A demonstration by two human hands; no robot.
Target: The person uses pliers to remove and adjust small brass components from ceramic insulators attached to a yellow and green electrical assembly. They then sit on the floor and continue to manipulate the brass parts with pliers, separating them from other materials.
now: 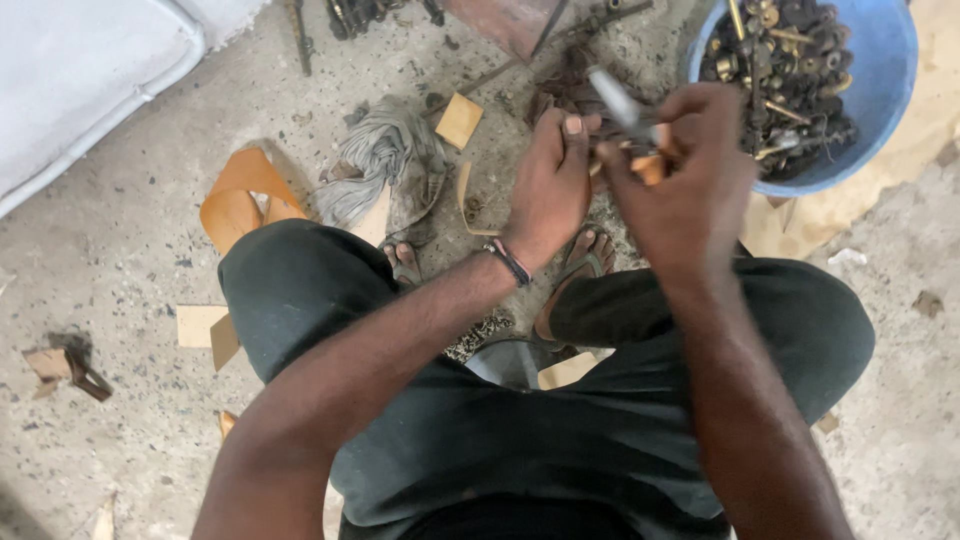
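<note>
My right hand (690, 180) has its grip pinched on a slim metal tool (615, 97), angled toward eleven o'clock onto a small tan part (648, 167). My left hand (550, 190) presses fingers together on that part, I judge to steady it. The blue tub (885, 90) of dark metal fittings (785, 70) sits at one o'clock on the floor (130, 230), within easy reach.

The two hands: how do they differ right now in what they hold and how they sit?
The right hand grips a slim metal tool angled up and away; the left hand holds no tool and steadies a small tan piece. The left wears a dark wristband; the right wrist is bare. The right sits nearer the blue tub. Both meet at the same small piece.
</note>
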